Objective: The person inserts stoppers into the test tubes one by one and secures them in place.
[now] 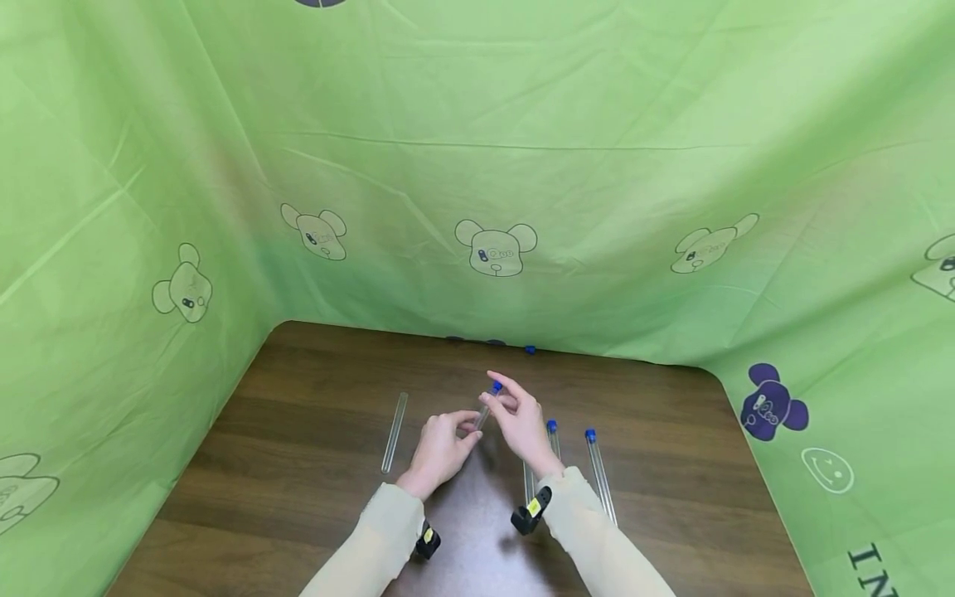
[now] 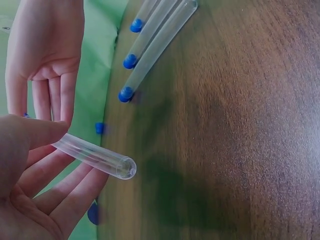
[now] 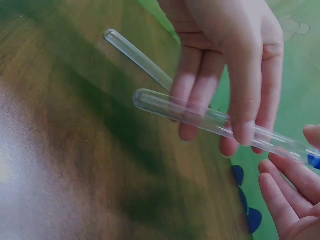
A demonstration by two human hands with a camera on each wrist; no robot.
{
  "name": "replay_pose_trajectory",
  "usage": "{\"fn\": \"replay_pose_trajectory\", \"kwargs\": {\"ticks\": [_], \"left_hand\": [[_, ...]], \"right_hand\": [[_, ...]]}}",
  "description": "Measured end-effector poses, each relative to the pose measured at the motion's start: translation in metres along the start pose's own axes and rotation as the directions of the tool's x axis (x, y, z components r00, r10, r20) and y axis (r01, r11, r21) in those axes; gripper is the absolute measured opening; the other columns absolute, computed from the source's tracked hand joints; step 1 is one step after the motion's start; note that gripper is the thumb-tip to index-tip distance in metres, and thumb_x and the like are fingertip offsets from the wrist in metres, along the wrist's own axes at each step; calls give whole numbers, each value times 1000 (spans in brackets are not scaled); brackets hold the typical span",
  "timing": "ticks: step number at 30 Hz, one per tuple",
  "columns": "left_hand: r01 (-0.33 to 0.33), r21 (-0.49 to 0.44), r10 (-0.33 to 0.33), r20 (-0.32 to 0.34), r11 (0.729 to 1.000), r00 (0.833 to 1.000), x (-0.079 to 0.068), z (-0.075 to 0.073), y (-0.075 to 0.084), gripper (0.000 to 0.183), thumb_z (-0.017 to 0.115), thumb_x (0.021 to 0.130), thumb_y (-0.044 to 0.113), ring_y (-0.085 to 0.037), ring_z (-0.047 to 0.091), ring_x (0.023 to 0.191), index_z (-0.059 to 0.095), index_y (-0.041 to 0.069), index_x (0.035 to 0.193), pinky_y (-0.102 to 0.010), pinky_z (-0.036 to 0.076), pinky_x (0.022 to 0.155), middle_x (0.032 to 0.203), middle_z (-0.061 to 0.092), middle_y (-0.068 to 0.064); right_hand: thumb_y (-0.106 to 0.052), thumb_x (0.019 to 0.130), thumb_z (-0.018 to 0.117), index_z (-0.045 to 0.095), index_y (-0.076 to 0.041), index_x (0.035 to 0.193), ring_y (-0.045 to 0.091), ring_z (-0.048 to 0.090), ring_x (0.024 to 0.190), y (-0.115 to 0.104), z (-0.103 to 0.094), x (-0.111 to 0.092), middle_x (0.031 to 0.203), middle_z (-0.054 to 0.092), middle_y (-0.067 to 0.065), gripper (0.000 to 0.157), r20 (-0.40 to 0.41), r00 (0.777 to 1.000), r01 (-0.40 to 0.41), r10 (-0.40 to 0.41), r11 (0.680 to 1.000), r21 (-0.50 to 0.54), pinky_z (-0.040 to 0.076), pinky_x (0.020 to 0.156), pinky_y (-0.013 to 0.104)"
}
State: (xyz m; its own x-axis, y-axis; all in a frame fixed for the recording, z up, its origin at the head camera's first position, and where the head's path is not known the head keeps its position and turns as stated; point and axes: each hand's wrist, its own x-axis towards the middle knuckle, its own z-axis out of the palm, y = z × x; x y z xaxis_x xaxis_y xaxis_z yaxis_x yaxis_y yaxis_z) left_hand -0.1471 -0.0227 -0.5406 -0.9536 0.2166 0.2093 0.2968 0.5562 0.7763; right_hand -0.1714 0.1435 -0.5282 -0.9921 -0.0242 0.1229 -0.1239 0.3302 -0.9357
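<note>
A clear test tube [image 3: 200,119] with a blue cap [image 1: 496,386] is held slanted above the table between both hands. My left hand [image 1: 442,448] pinches the tube along its length with thumb and fingers; the rounded end sticks out past them. At the capped end is my right hand [image 1: 522,427], its thumb and fingers on either side of the blue cap. To the left of my left hand lies an uncapped test tube [image 1: 395,433]. Several blue-capped test tubes [image 2: 160,47] lie side by side, partly hidden under my right forearm in the head view.
A loose blue cap [image 1: 530,349] sits at the back edge of the brown wooden table [image 1: 298,431]. Green cloth [image 1: 418,182] with bear-head prints hangs around the back and sides.
</note>
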Motion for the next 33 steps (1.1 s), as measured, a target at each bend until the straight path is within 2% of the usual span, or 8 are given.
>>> {"fn": "replay_pose_trajectory", "kwargs": {"ticks": [4, 11, 14, 18, 25, 33], "left_hand": [[-14, 13, 14, -9, 1000, 1000, 0, 1, 0, 25, 79, 89, 8, -7, 70, 74, 76, 4, 114, -27, 54, 67, 90, 77, -3], [-20, 23, 20, -18, 1000, 1000, -2, 4, -1, 25, 79, 89, 8, -10, 72, 77, 76, 4, 113, -31, 55, 69, 89, 77, -3], [-17, 22, 17, -20, 1000, 1000, -2, 5, 0, 26, 79, 89, 10, -10, 72, 78, 76, 4, 115, -31, 55, 69, 90, 77, -3], [0, 5, 0, 4, 1000, 1000, -3, 6, -1, 29, 79, 89, 10, -7, 70, 75, 75, 5, 117, -27, 53, 64, 89, 77, -3], [18, -4, -17, 42, 1000, 999, -6, 9, -4, 28, 79, 89, 8, -4, 68, 73, 76, 4, 116, -25, 51, 62, 85, 76, 0], [13, -16, -12, 42, 1000, 999, -6, 13, -3, 26, 78, 89, 8, -6, 70, 75, 75, 2, 115, -24, 51, 62, 87, 77, -3]], "right_hand": [[-21, 99, 69, 60, -25, 141, 19, 74, 88, 2, 4, -3, 96, 77, 3, 42, -5, 1000, 6, -6, 1000, 15, 55, 86, 46], [-11, 102, 65, 58, -21, 142, 20, 74, 94, 5, 6, -5, 97, 77, 7, 42, 6, 999, 54, -54, 998, 39, 57, 83, 36], [-10, 101, 65, 58, -20, 142, 20, 74, 92, 6, 4, -5, 97, 77, 6, 43, 4, 998, 60, -60, 998, 35, 57, 82, 35], [-10, 101, 65, 57, -20, 143, 21, 74, 90, 5, 2, -3, 96, 77, 9, 44, -5, 999, 44, -44, 998, 45, 58, 82, 35], [-7, 102, 63, 55, -12, 144, 27, 74, 88, 6, -4, 0, 96, 76, 13, 43, -38, 998, 50, -47, 995, 89, 59, 77, 34], [-9, 97, 71, 58, -17, 141, 25, 74, 81, 5, -2, 1, 91, 75, 15, 47, -80, 996, -16, 25, 993, 118, 60, 73, 36]]}}
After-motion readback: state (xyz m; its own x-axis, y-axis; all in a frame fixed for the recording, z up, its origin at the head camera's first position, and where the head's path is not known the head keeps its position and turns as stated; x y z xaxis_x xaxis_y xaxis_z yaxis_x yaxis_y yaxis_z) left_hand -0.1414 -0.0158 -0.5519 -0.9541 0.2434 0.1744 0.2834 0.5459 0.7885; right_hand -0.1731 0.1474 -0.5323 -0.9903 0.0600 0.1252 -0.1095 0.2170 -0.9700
